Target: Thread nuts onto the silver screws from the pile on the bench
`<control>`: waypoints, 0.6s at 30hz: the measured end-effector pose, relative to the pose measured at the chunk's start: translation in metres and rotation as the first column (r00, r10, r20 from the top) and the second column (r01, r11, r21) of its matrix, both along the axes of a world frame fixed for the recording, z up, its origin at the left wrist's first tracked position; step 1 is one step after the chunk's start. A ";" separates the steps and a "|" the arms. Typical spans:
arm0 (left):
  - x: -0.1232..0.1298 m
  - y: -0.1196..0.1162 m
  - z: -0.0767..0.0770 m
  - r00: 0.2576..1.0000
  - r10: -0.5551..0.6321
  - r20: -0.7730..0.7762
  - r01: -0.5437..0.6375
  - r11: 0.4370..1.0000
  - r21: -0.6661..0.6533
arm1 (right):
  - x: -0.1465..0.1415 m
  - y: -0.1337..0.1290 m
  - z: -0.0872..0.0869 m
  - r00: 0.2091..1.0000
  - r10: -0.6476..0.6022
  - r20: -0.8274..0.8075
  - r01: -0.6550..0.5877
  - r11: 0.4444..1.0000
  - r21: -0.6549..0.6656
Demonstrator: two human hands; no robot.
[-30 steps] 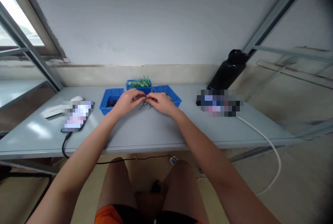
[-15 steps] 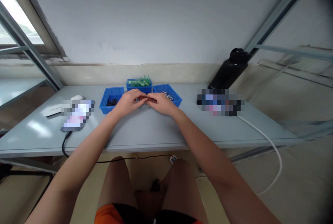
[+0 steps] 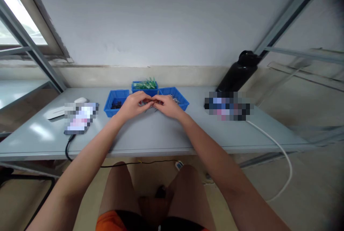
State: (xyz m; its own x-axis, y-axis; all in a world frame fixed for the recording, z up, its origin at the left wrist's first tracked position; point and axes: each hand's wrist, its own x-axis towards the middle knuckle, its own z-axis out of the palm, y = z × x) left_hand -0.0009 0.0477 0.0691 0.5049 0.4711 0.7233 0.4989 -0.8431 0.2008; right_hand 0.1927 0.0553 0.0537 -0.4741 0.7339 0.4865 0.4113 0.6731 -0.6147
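My left hand [image 3: 135,102] and my right hand [image 3: 166,105] meet fingertip to fingertip above the table, in front of the blue bins. Both are closed in a pinch, and whatever lies between the fingers is too small and covered to name. To the left is a blue bin [image 3: 109,105] holding small dark pieces [image 3: 116,105]. Behind the hands, another blue bin [image 3: 145,91] is filled with green pieces [image 3: 146,83]. A third blue bin [image 3: 182,102], partly covered by my right hand, contains slim silvery metal pieces [image 3: 174,98].
A phone [image 3: 80,119] with a black cable lies at the left, beside a white mouse [image 3: 81,100]. At the right, a black bottle [image 3: 238,73] stands behind a blurred-out device [image 3: 225,105] with a white cable [image 3: 274,141]. The table's front edge [image 3: 153,152] runs above my knees.
The fingertips of both hands have shifted slightly against each other and stay together. The whole view has moved a little; the bins and other objects stand where they were.
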 end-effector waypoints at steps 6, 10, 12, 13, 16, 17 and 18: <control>0.001 0.000 -0.001 1.000 -0.027 0.002 0.027 0.999 0.048 | 0.000 0.001 -0.001 1.000 0.002 0.016 -0.003 0.998 0.062; 0.001 0.001 -0.002 0.999 -0.026 0.018 0.025 0.998 0.065 | 0.000 0.001 -0.001 0.999 -0.022 0.032 0.018 0.993 0.119; 0.001 0.001 -0.002 0.999 -0.024 0.024 0.022 0.997 0.071 | 0.000 0.000 -0.001 0.999 -0.022 0.043 0.016 0.991 0.133; 0.001 0.001 -0.002 0.999 -0.026 0.026 0.024 0.997 0.074 | 0.000 0.000 -0.001 0.998 -0.020 0.051 0.012 0.991 0.136; 0.001 0.001 -0.002 0.999 -0.038 0.026 0.036 0.996 0.082 | -0.001 0.000 0.000 0.997 -0.019 0.071 0.009 0.991 0.136; 0.001 0.001 -0.002 0.999 -0.039 0.026 0.037 0.996 0.084 | -0.001 0.000 0.000 0.997 -0.021 0.074 0.011 0.991 0.134; 0.001 0.001 -0.002 0.999 -0.036 0.026 0.034 0.996 0.084 | -0.001 0.000 0.000 0.997 -0.024 0.075 0.014 0.991 0.132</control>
